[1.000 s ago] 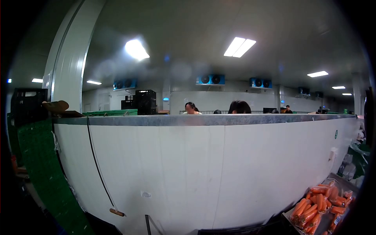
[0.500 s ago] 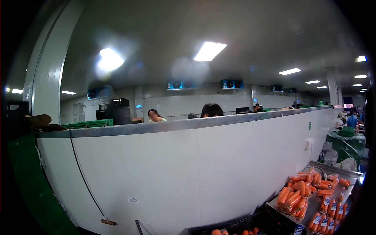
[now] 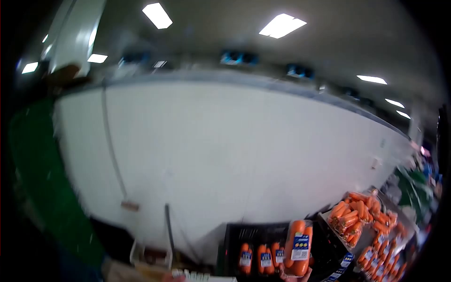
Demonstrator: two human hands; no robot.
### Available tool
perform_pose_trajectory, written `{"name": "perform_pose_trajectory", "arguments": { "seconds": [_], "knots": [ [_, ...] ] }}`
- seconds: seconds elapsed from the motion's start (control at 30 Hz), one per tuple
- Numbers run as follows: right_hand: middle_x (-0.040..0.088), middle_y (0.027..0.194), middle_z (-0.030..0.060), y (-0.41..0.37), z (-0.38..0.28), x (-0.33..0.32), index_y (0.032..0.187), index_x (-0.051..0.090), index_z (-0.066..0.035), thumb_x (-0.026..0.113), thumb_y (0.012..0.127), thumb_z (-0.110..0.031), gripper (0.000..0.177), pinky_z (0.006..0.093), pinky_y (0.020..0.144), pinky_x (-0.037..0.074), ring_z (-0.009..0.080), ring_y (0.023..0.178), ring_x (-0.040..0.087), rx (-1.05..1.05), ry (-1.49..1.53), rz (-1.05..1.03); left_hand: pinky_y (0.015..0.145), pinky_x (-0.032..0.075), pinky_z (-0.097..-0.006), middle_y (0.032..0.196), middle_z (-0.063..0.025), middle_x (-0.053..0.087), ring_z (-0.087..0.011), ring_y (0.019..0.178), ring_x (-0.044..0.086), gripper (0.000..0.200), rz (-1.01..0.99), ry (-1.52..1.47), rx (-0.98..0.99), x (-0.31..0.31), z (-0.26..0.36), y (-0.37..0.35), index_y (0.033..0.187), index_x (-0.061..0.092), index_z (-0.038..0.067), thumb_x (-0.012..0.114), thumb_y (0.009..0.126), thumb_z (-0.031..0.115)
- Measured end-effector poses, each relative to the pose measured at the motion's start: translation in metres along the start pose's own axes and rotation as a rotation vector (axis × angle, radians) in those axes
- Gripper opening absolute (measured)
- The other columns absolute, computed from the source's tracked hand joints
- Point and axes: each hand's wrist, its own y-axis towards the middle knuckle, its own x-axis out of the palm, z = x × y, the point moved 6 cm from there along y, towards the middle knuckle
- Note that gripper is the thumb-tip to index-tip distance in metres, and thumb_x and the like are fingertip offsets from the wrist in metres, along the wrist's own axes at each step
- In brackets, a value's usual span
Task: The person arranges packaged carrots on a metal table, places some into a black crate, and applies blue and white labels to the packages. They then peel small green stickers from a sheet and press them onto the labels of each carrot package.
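My right hand (image 3: 295, 277) grips a clear-wrapped pack of carrots (image 3: 299, 249) from below; the pack stands upright, and its blue and white label faces me. Only fingertips of that hand show at the bottom edge. Behind and left of it, a black crate (image 3: 235, 235) holds several labelled packs of carrots (image 3: 265, 259). A small blurred part of my left hand (image 3: 174, 278) appears at the bottom edge, beside a pale strip with green marks (image 3: 206, 277). Its fingers are too smeared and cut off to read.
More bagged carrots (image 3: 350, 216) lie on a metal table (image 3: 392, 199) at the right, with labelled packs in front. A white partition wall (image 3: 225, 155) spans ahead. A green surface (image 3: 42, 178) runs down the left. A white bin (image 3: 138, 251) stands low, near a dark pole (image 3: 169, 228).
The view has tilted down and blurred. My right hand has come into view with a pack of carrots, and part of my left hand shows. More of the black crate is visible.
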Motion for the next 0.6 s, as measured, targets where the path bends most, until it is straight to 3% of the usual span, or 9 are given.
{"name": "perform_pose_trajectory", "arguments": {
  "seconds": [0.03, 0.07, 0.1, 0.17, 0.23, 0.33, 0.43, 0.57, 0.6],
  "knots": [
    [0.041, 0.13, 0.0135, 0.001, -0.008, -0.006, 0.129, 0.037, -0.007, 0.069, 0.063, -0.046, 0.083, 0.0537, 0.091, 0.039, 0.0371, 0.12, 0.038, -0.017, -0.294, -0.059, 0.084, 0.045, -0.0321, 0.109, -0.009, 0.058, -0.0218, 0.098, 0.056, 0.041, 0.067, 0.253, 0.065, 0.055, 0.073, -0.056, 0.116, 0.052, 0.001, 0.064, 0.08, 0.016],
    [0.038, 0.133, 0.0123, 0.003, -0.018, -0.016, 0.132, 0.035, -0.01, 0.069, 0.063, -0.046, 0.084, 0.0548, 0.092, 0.038, 0.0365, 0.123, 0.036, -0.051, -0.586, -0.114, 0.076, 0.048, -0.0332, 0.091, -0.007, 0.064, -0.0182, 0.082, 0.06, 0.021, 0.013, -0.1, 0.037, 0.087, 0.092, -0.079, 0.097, 0.06, -0.001, 0.063, 0.081, 0.012],
    [0.036, 0.135, 0.0122, 0.001, -0.008, 0.002, 0.134, 0.034, -0.014, 0.068, 0.065, -0.048, 0.084, 0.0566, 0.093, 0.037, 0.0367, 0.125, 0.033, 0.094, -0.139, -0.155, 0.079, 0.049, -0.0348, 0.093, -0.0075, 0.063, -0.0192, 0.086, 0.06, 0.024, 0.009, -0.096, -0.033, 0.078, 0.081, -0.091, 0.102, 0.058, 0.0, 0.063, 0.082, 0.013],
    [0.04, 0.133, 0.0114, 0.01, 0.005, 0.012, 0.136, 0.029, -0.016, 0.064, 0.072, -0.05, 0.081, 0.05, 0.084, 0.043, 0.0337, 0.117, 0.043, 0.128, -0.157, -0.152, 0.075, 0.049, -0.0319, 0.092, -0.0069, 0.064, -0.0181, 0.083, 0.061, 0.019, 0.149, -0.185, -0.027, 0.06, 0.057, -0.115, 0.098, 0.061, 0.002, 0.063, 0.083, 0.014],
    [0.03, 0.141, 0.0097, -0.001, 0.023, 0.025, 0.14, 0.021, -0.015, 0.068, 0.07, -0.048, 0.09, 0.05, 0.084, 0.041, 0.0344, 0.119, 0.039, 0.242, -0.11, -0.322, 0.074, 0.049, -0.0301, 0.09, -0.0068, 0.066, -0.0174, 0.08, 0.062, 0.017, 0.192, -0.243, -0.001, 0.05, 0.039, -0.142, 0.094, 0.063, 0.002, 0.063, 0.082, 0.014],
    [0.032, 0.139, 0.0112, 0.001, 0.048, 0.032, 0.14, 0.022, -0.016, 0.067, 0.071, -0.048, 0.089, 0.0493, 0.082, 0.04, 0.0369, 0.116, 0.04, 0.365, -0.097, -0.313, 0.074, 0.048, -0.0292, 0.089, -0.0068, 0.066, -0.0161, 0.079, 0.062, 0.018, 0.284, -0.268, -0.027, 0.046, 0.036, -0.174, 0.095, 0.064, 0.002, 0.064, 0.082, 0.014],
    [0.033, 0.139, 0.0068, -0.001, 0.075, 0.042, 0.138, 0.026, -0.015, 0.067, 0.071, -0.047, 0.085, 0.0458, 0.08, 0.043, 0.0332, 0.117, 0.041, 0.435, -0.227, -0.346, 0.074, 0.048, -0.0288, 0.089, -0.0068, 0.066, -0.0161, 0.079, 0.062, 0.018, 0.346, -0.289, 0.007, 0.024, 0.039, -0.199, 0.095, 0.064, 0.002, 0.064, 0.082, 0.014],
    [0.03, 0.139, 0.0142, 0.003, 0.106, 0.061, 0.14, 0.02, -0.017, 0.061, 0.072, -0.055, 0.088, 0.0511, 0.082, 0.04, 0.0391, 0.115, 0.04, 0.507, -0.176, -0.409, 0.071, 0.048, -0.0276, 0.089, -0.0067, 0.066, -0.0162, 0.078, 0.062, 0.018, 0.397, -0.355, 0.009, -0.004, 0.037, -0.205, 0.095, 0.063, 0.002, 0.063, 0.082, 0.014],
    [0.031, 0.139, 0.0122, 0.005, 0.124, 0.073, 0.14, 0.022, -0.016, 0.062, 0.073, -0.054, 0.087, 0.0484, 0.086, 0.04, 0.0359, 0.116, 0.04, 0.529, -0.147, -0.438, 0.069, 0.048, -0.0273, 0.087, -0.0059, 0.065, -0.0161, 0.076, 0.061, 0.016, 0.442, -0.331, 0.0, -0.014, 0.039, -0.205, 0.095, 0.062, 0.002, 0.062, 0.083, 0.012]
  ]
}}
